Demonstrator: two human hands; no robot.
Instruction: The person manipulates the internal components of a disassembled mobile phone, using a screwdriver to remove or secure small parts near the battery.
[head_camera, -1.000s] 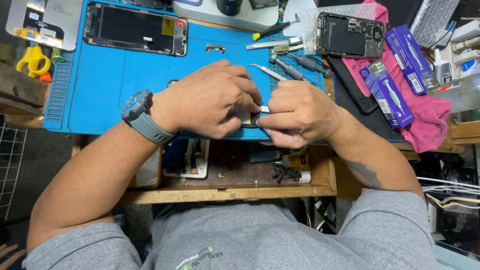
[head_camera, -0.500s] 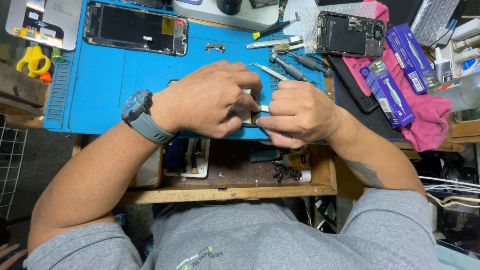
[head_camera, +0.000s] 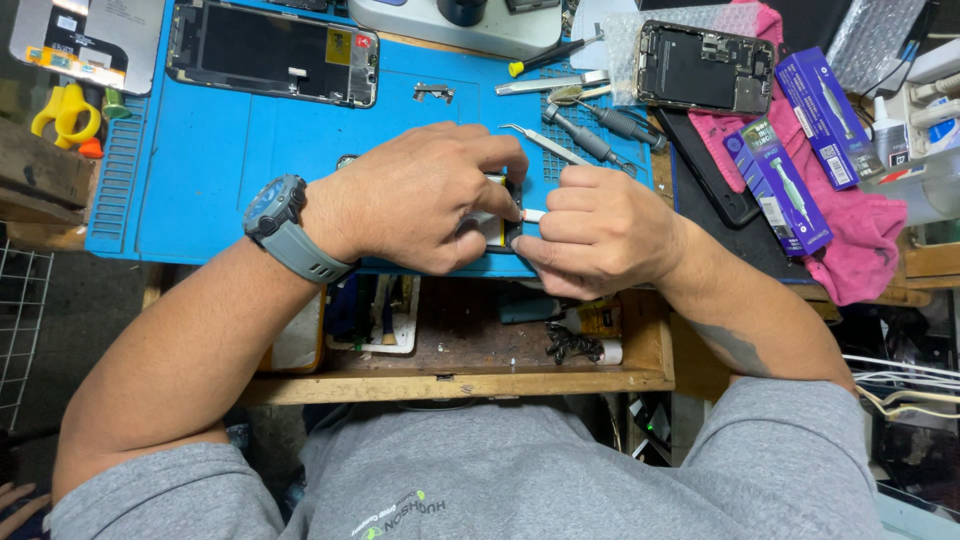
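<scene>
My left hand (head_camera: 425, 195), with a grey watch on its wrist, is curled over a small dark phone part (head_camera: 500, 228) lying on the blue work mat (head_camera: 190, 170). My right hand (head_camera: 600, 228) meets it from the right, thumb and forefinger pinching a thin white strip (head_camera: 533, 215) at the part's edge. Both hands cover most of the part, so its shape is hard to tell.
A phone screen (head_camera: 270, 52) lies at the mat's far left, an opened phone body (head_camera: 705, 68) at the far right. Tweezers (head_camera: 545, 145) and screwdrivers (head_camera: 600, 125) lie behind my hands. Purple boxes (head_camera: 780, 185) rest on a pink cloth. An open drawer (head_camera: 460, 330) sits below.
Both hands stay in place over the part; my left fingers shift slightly against the right hand's pinch.
</scene>
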